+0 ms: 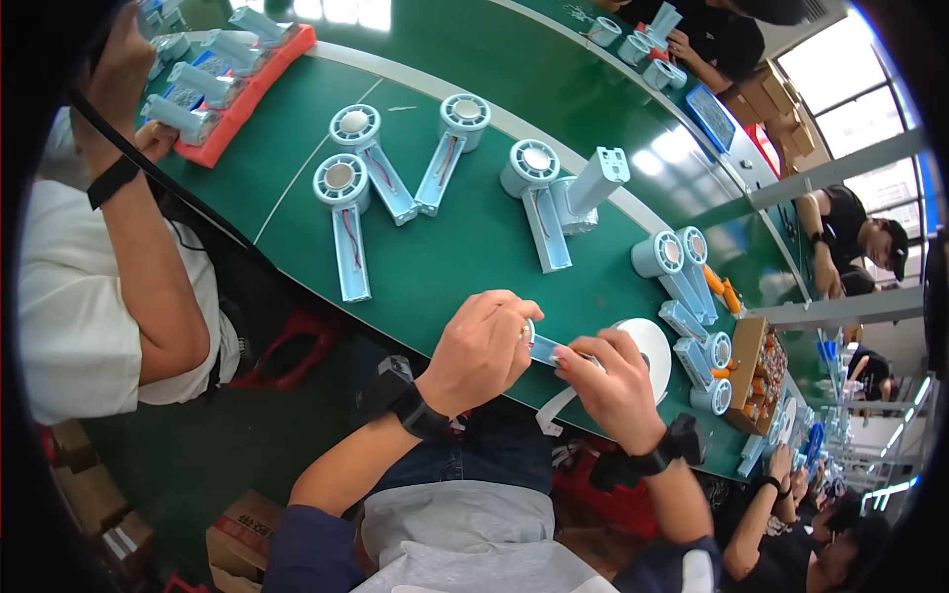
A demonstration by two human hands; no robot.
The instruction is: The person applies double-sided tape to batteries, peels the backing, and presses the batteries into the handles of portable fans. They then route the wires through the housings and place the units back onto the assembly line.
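Note:
Close to the table's front edge, both my hands are on a light-blue handheld fan housing (543,350). My left hand (481,344) is closed around its round end, hiding most of it. At the handle end, the fingers of my right hand (615,381) are bent and pinch the shell, with a small pale bit at the fingertips that I cannot make out. Partly behind my right hand lies a roll of white tape (659,366). Its loose strip (556,407) hangs over the table edge.
Several similar fan housings (349,252) with open handles lie on the green table (425,282). Orange cylinders (725,289) and a filled cardboard box (748,371) are at the right. A person at the left is beside a red tray (213,150) of parts. Other people work across and to the right.

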